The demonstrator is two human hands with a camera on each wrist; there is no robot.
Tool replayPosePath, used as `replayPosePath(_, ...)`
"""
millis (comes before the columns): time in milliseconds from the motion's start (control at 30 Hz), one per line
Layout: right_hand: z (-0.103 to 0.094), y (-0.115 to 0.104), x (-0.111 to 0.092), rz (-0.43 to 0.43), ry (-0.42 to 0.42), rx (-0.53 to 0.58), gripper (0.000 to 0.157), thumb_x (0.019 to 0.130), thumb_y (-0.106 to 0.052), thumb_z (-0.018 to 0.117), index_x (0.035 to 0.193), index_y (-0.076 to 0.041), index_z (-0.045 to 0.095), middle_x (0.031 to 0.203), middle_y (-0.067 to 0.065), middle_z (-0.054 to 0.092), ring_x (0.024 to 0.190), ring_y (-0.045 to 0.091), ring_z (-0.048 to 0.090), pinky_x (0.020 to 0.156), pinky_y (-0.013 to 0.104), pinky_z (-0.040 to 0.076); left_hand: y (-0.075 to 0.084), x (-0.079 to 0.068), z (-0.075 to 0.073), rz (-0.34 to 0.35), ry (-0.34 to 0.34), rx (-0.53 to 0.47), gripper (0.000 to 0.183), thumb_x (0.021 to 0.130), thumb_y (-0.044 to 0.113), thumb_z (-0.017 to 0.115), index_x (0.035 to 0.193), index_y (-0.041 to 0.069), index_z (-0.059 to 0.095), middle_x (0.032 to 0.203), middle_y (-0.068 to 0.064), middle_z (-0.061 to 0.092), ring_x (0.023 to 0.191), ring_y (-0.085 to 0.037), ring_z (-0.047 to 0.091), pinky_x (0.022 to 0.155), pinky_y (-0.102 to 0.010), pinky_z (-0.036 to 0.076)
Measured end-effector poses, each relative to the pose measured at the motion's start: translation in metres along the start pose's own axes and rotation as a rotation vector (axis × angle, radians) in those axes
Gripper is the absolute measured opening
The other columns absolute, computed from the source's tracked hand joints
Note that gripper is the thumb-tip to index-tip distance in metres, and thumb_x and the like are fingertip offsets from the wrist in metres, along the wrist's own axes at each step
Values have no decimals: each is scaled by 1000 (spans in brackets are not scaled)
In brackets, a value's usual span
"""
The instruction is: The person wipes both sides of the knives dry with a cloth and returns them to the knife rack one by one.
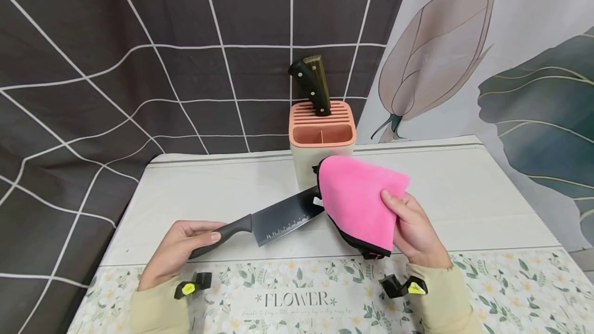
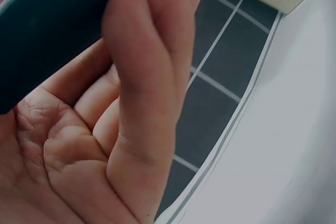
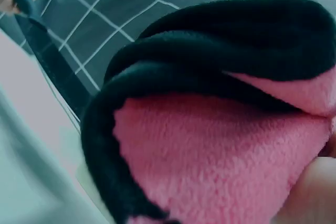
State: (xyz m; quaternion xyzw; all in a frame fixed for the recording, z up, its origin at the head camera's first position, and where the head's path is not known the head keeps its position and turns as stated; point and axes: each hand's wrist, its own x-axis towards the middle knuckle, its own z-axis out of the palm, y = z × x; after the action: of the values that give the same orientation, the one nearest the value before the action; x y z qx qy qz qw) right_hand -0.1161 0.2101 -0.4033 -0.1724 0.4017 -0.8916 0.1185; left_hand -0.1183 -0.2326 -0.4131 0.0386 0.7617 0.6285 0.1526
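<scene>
My left hand (image 1: pixel 178 246) grips the dark handle of a cleaver (image 1: pixel 283 215), whose black blade points up and to the right. In the left wrist view the fingers (image 2: pixel 142 77) curl by the handle (image 2: pixel 52 24). My right hand (image 1: pixel 415 228) holds a folded pink cloth (image 1: pixel 359 200) with black edging, thumb on its near face. The cloth overlaps the tip of the blade, which is hidden behind it. In the right wrist view the cloth (image 3: pixel 210 150) fills most of the picture, with the cleaver (image 3: pixel 58 66) at the left.
Behind the cloth stands a knife block (image 1: pixel 320 135), cream with an orange slotted top and two compartments. Two knives (image 1: pixel 315 84) stick up from its slots. A floral mat (image 1: pixel 297 298) covers the table's front. Dark grid-patterned fabric (image 1: pixel 185 66) hangs behind.
</scene>
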Motion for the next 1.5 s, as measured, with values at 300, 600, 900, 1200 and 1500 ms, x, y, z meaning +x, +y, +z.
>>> replayPosePath(300,21,-2,0,-45,162,-292,29,109,-10,41,110,-12,70,95,1,74,84,12,73,70,29,60,3,11,21,-12,-1,-60,34,89,6,73,117,-12,68,104,-3,76,100,-17,68,87,-27,52)
replayPosePath(600,45,5,0,-156,308,-841,17,103,-2,53,110,-1,68,73,1,68,58,11,66,50,27,55,6,21,45,-29,-40,-91,36,87,7,74,116,-13,68,91,-11,76,99,-24,69,97,-31,44)
replayPosePath(900,52,28,4,-146,144,-1048,23,98,0,61,119,-6,68,96,2,67,77,10,62,68,24,54,7,27,64,6,-83,-159,37,88,5,73,116,-17,65,98,-20,74,82,-24,73,89,-28,51)
replayPosePath(1200,57,41,6,-163,-56,-1103,25,97,1,61,116,-15,67,107,-4,67,85,10,56,72,22,46,7,30,70,9,-72,-218,39,89,2,72,120,-20,61,104,-25,72,86,-27,74,81,-29,58)
replayPosePath(1500,62,52,8,-24,-226,-1142,45,100,-5,59,142,-22,57,73,-19,53,65,1,43,67,21,44,7,31,71,11,-78,-240,39,90,1,71,120,-21,61,107,-27,71,83,-28,75,79,-30,59)
